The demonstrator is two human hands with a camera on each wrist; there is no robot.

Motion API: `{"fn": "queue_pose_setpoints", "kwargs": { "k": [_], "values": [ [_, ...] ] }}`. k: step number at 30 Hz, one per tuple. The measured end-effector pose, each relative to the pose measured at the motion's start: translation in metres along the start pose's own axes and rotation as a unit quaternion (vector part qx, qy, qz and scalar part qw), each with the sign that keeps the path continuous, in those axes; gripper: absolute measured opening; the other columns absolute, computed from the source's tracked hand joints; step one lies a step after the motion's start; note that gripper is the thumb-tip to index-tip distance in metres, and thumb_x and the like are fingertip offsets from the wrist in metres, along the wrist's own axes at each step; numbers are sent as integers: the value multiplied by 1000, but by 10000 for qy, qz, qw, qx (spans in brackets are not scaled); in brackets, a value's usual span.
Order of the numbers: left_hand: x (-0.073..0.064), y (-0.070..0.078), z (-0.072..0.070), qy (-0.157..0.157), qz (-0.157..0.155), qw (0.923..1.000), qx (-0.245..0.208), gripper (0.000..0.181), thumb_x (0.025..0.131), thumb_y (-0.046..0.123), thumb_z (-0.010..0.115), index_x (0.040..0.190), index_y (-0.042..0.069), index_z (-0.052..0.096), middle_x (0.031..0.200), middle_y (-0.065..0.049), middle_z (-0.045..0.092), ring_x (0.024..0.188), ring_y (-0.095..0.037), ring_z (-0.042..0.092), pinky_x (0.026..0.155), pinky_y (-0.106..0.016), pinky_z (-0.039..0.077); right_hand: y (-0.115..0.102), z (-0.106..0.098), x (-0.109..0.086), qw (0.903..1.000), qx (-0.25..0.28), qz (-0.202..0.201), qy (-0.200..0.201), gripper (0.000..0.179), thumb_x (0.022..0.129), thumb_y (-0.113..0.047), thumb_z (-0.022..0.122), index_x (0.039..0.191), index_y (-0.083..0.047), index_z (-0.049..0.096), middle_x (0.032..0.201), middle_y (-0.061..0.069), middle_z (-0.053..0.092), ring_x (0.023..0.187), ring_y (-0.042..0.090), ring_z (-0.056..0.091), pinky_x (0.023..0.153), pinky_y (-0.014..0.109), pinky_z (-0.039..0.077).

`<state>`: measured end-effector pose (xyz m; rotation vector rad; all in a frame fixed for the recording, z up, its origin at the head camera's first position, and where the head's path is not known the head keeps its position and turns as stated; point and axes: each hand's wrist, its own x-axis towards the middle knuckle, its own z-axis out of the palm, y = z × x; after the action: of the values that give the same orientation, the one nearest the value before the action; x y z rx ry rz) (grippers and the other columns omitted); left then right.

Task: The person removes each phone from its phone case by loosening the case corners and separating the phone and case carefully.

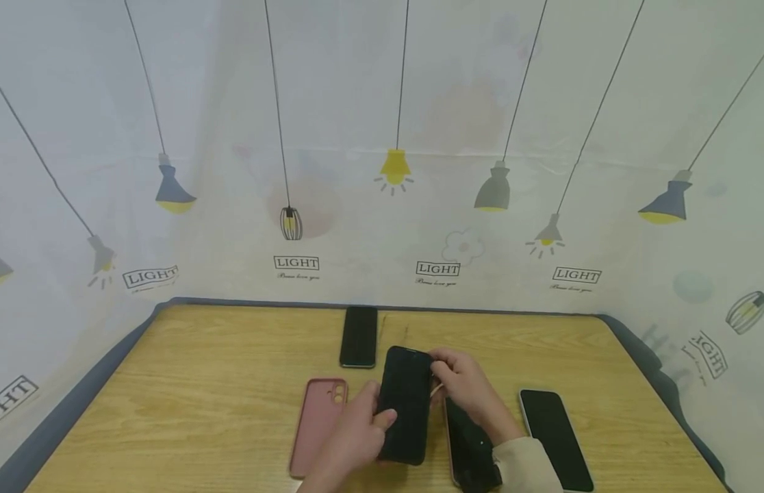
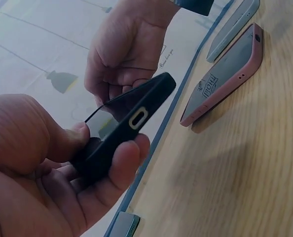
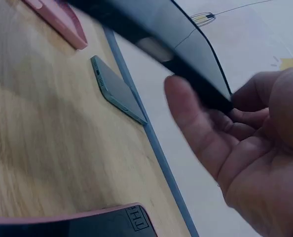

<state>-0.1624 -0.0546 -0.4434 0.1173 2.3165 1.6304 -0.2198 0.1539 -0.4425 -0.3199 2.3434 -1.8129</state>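
Note:
A phone in a dark case [image 1: 405, 411] is tilted up above the table, its black screen facing me. My left hand [image 1: 356, 431] grips its left side low down, thumb over the screen; in the left wrist view fingers curl under the case's bottom edge, near a port opening. My right hand [image 1: 465, 383] pinches the phone's upper right corner. In the right wrist view one finger stretches along the case's side [image 3: 159, 49]. Below the right hand lies a phone in a pink case [image 1: 469, 445], partly hidden by the forearm. Beside the left hand is an empty pink phone case [image 1: 316, 428].
Another black phone [image 1: 359, 337] lies near the table's back edge. A phone with a pale frame [image 1: 557, 438] rests at the right. The wooden table [image 1: 191, 383] is enclosed by a white curtain [image 1: 345, 103] printed with lamps.

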Motion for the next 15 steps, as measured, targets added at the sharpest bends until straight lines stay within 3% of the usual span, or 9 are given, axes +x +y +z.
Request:
{"fn": "queue_pose_setpoints", "kwargs": {
  "k": [5, 10, 15],
  "values": [
    [-1, 0, 2, 155, 150, 9990, 393, 19, 102, 7, 61, 120, 5, 53, 103, -11, 68, 87, -25, 68, 66, -44, 58, 3, -10, 2, 9988, 4, 13, -500, 31, 98, -1, 46, 121, 10, 64, 83, 5, 64, 72, 19, 59, 55, 32, 53],
    [-1, 1, 3, 204, 175, 9976, 635, 16, 102, 7, 61, 117, 8, 54, 102, -9, 68, 90, -24, 66, 75, -47, 57, 7, -20, 1, 9899, 861, 307, -1084, 24, 95, 3, 46, 111, 6, 63, 71, 0, 48, 56, 10, 38, 50, 22, 34],
    [-2, 2, 3, 174, 218, 9970, 717, 14, 102, 7, 61, 114, 9, 54, 101, -9, 69, 87, -23, 66, 72, -45, 56, 7, -19, 1, 9826, 1420, 657, -1000, 24, 90, 5, 48, 108, 2, 64, 70, 0, 50, 55, 9, 42, 48, 22, 36]
  ]
}}
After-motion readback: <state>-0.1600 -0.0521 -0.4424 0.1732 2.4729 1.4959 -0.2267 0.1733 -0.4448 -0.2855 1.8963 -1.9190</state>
